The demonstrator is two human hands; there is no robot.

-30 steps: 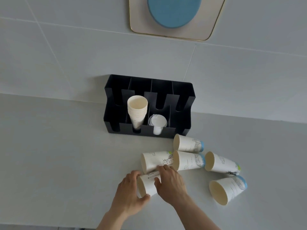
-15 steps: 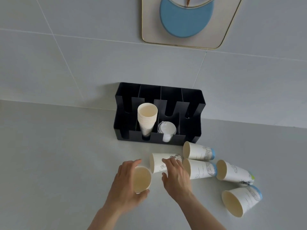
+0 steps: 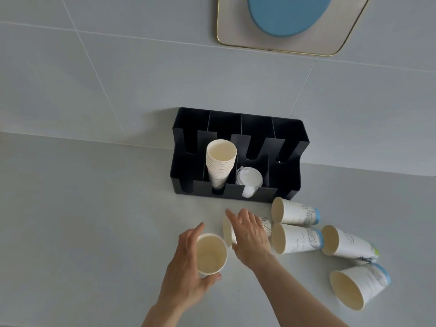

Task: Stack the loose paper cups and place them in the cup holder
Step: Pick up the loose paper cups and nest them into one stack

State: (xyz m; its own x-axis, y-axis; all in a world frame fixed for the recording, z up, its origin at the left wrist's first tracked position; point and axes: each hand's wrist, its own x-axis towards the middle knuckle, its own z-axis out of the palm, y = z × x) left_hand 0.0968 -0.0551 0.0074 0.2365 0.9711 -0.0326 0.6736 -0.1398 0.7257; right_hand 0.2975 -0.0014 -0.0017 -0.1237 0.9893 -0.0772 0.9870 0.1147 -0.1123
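My left hand (image 3: 186,267) is closed around one upright paper cup (image 3: 210,254), its mouth facing me. Just to the right, my right hand (image 3: 251,237) lies with spread fingers over a cup lying on its side (image 3: 228,233); I cannot tell whether it grips it. Several more printed cups lie on their sides to the right: one (image 3: 295,212) by the holder's corner, one (image 3: 297,239) below it, one (image 3: 349,244) and one (image 3: 358,285) nearest me. The black cup holder (image 3: 238,197) stands against the wall with a stack of cups (image 3: 220,164) in its second slot.
White plastic lids (image 3: 250,180) sit in the holder's third slot; the first and fourth slots hold nothing. A cream panel with a blue disc (image 3: 287,22) hangs on the tiled wall above. The pale counter (image 3: 82,220) stretches to the left.
My left hand has turned its cup upright and drawn it slightly left. My right hand has left that cup and moved onto the lying cup beside it.
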